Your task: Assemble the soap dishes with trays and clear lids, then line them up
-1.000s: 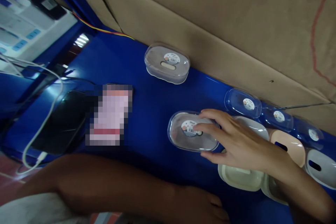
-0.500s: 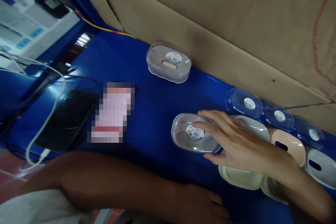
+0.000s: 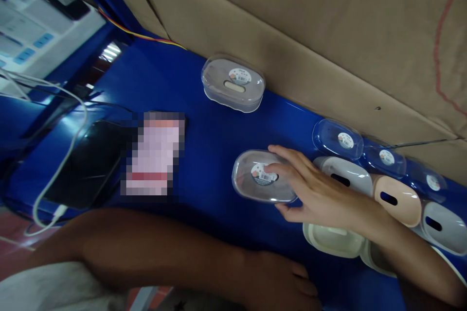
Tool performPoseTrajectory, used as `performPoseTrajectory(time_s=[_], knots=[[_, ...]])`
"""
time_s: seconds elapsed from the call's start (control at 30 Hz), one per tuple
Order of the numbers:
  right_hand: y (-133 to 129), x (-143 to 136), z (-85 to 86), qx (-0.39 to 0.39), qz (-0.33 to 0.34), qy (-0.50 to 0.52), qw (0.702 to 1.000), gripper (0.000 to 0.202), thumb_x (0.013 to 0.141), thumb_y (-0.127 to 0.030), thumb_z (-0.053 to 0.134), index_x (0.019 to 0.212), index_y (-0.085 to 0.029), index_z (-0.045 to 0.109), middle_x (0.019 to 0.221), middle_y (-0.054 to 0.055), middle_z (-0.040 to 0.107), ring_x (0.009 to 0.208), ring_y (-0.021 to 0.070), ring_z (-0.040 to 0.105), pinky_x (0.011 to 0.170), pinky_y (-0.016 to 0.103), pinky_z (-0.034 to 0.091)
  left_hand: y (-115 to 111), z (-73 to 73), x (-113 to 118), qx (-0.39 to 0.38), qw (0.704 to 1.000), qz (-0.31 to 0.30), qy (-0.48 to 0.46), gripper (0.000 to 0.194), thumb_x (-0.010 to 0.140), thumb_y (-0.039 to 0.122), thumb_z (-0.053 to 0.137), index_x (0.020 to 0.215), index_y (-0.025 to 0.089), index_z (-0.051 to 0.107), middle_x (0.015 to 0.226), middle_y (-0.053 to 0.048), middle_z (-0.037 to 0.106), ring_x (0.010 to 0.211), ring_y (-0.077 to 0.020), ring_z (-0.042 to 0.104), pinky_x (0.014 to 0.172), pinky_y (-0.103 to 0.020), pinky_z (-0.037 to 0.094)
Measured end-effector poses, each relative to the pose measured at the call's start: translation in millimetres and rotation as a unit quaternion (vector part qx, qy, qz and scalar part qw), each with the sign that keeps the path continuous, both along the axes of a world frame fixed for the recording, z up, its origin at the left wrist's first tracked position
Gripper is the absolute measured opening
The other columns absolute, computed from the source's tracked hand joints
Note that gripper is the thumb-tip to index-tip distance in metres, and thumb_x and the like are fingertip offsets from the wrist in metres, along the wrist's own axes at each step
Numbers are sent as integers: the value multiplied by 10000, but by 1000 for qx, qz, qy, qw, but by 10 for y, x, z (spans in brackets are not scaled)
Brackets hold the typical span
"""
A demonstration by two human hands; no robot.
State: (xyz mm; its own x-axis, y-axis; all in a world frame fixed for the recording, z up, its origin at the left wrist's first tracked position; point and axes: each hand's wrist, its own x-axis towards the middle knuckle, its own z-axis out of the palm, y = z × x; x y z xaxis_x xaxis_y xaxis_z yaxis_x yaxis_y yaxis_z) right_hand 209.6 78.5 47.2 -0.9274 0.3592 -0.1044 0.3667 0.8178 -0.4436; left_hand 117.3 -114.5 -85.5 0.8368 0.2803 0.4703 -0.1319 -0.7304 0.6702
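Note:
My right hand (image 3: 297, 182) comes in from the right and grips a clear-lidded oval box (image 3: 251, 180) between thumb and fingers. A round label with a barcode lies on its top, partly under a finger. At the bottom, my left hand (image 3: 279, 279) has its fingers curled together; what they hold, if anything, is hidden. A similar lidded box (image 3: 228, 92) with a pale oval slot stands against the cardboard. Right of my right hand are a peach lid (image 3: 410, 204) and a grey lid (image 3: 447, 233) with dark slots. Behind them lie clear covers (image 3: 328, 138) with round labels.
A phone with a blurred screen (image 3: 155, 155) lies on the blue table (image 3: 207, 155), beside a black device (image 3: 85, 170) and a white cable (image 3: 75, 143). Cream trays (image 3: 335, 240) sit below my right wrist. A cardboard wall (image 3: 292, 19) bounds the back.
My right hand and the clear-lidded box have moved slightly left and up, uncovering more of the slotted lid behind the hand. My left hand stays where it was.

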Motion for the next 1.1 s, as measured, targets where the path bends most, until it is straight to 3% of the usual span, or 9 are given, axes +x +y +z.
performPoseTrajectory(time_s=[0.2,0.4,0.57,0.77,0.93,1.1], knots=[[59,-30,-176,-3,1,41,999,648,983,-345,740,1555,-234,456,1764,173,313,1606,366,385,1207,579,525,42,59,-39,101,994,23,-23,158,934,264,659,916,286,814,1275,-75,738,1221,-212,689,817,-299,596],[83,-32,-173,39,20,31,999,699,1032,-443,697,1620,-212,400,1772,198,283,1617,364,368,1225,574,508,28,46,-20,144,988,43,-21,181,954,290,650,942,306,830,1269,-66,753,1212,-213,689,875,-314,599],[93,-61,-155,54,21,34,998,728,991,-429,757,1614,-212,448,1733,209,364,1563,403,442,1201,620,505,19,56,-50,144,988,46,-6,221,962,309,627,1007,351,839,1335,-32,729,1250,-221,672,802,-335,598],[77,-82,-158,64,12,45,997,662,1000,-372,718,1597,-226,469,1716,201,406,1563,389,440,1222,647,443,37,115,-97,65,996,37,57,220,960,361,653,1087,403,827,1432,19,690,1216,-236,694,701,-343,598],[195,-42,-57,109,-38,10,993,601,1030,-372,671,1582,-244,474,1717,176,416,1577,384,417,1248,644,395,105,162,-103,116,993,1,36,240,994,257,611,997,352,832,1360,-9,722,1331,-194,653,846,-319,629],[499,-2,-53,146,-96,-19,984,635,1060,-449,613,1627,-242,417,1730,197,382,1585,397,398,1224,648,404,151,110,-120,178,983,6,36,327,1032,215,530,1119,290,836,1414,-45,709,1398,-150,611,1122,-269,544]])
